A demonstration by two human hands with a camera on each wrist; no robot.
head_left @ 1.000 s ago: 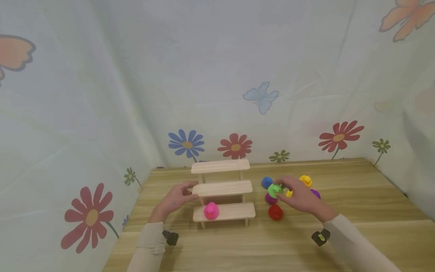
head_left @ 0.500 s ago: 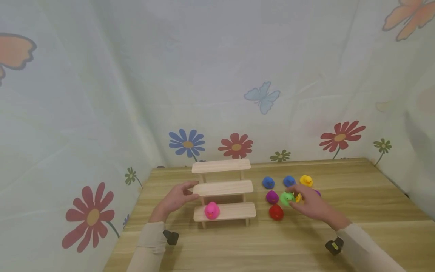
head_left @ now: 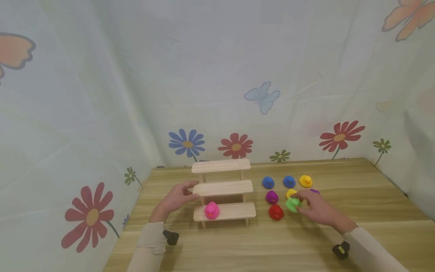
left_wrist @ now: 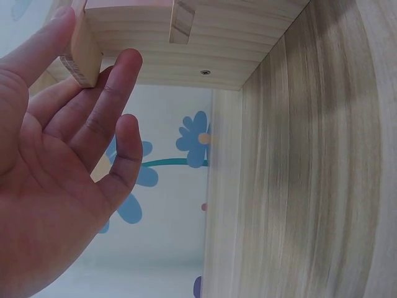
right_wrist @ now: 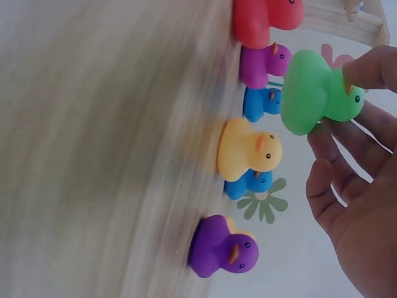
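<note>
The right hand (head_left: 317,211) pinches the green duck (right_wrist: 317,93) by its head just above the table (head_left: 238,245), near the red duck (head_left: 276,212); it seems light, soft and somewhat slippery, so a grip around the body is safer.

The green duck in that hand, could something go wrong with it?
Maybe. The right hand pinches the green duck only at its head, so it could slip from that small grip. It hangs close to the yellow duck and the red duck, so it might bump them over. The left hand only touches the wooden shelf, which could shift if knocked.
</note>
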